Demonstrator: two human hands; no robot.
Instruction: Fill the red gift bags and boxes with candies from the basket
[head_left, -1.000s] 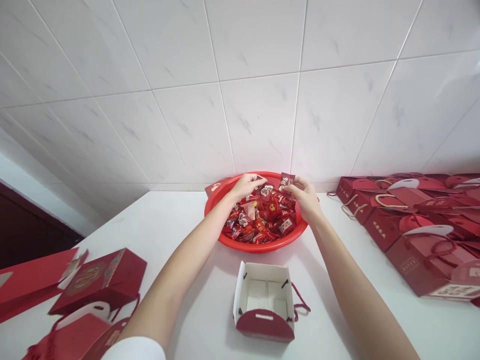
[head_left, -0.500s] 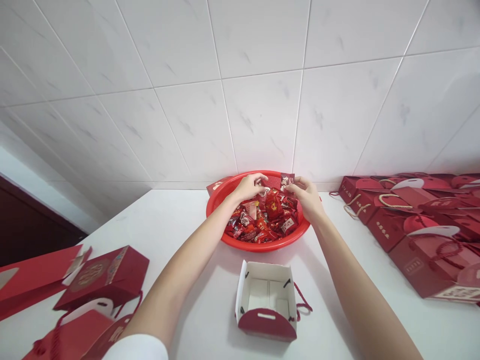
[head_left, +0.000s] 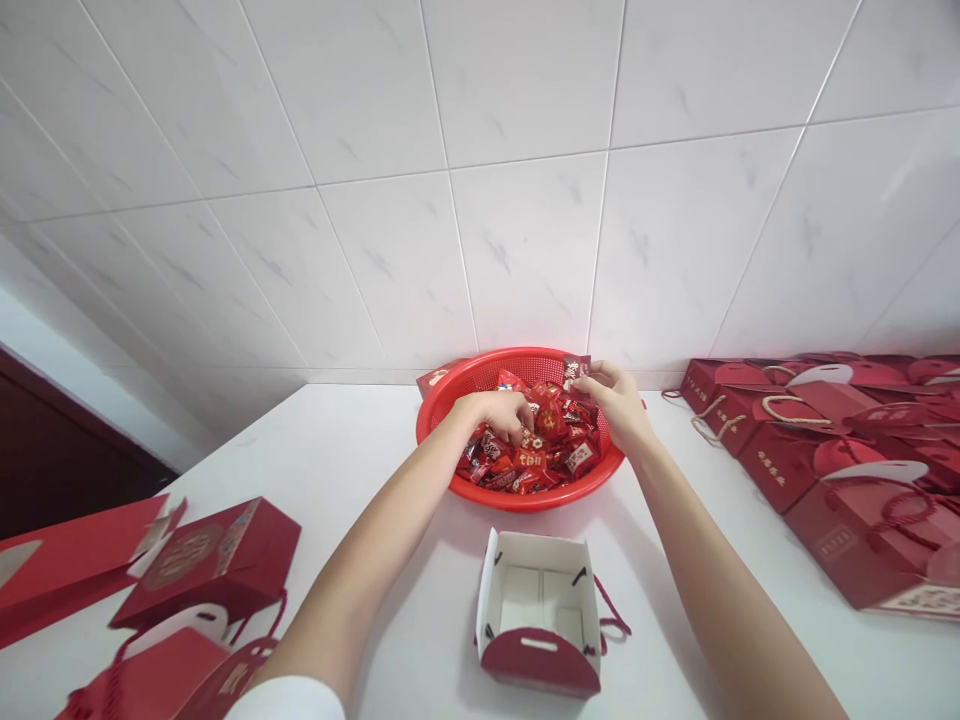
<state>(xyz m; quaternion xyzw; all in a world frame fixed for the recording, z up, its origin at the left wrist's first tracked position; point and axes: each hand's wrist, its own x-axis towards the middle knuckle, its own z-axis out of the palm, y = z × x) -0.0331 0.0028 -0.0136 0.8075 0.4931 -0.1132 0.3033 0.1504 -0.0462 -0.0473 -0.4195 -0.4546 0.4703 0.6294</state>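
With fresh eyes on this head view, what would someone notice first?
Probably the bright red basket at center, before the tiled wall, with the left hand among its wrapped packets and the right hand pinching one packet above the far right rim. Then the open box in front, its inside white, and the dark red boxes crowding the right.

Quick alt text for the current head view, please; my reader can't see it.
The left hand reaches into wrapped packets in a red basket; the right hand holds one packet near the basket's far right rim. An open box, white inside, stands nearer on the white table, with red boxes to either side.
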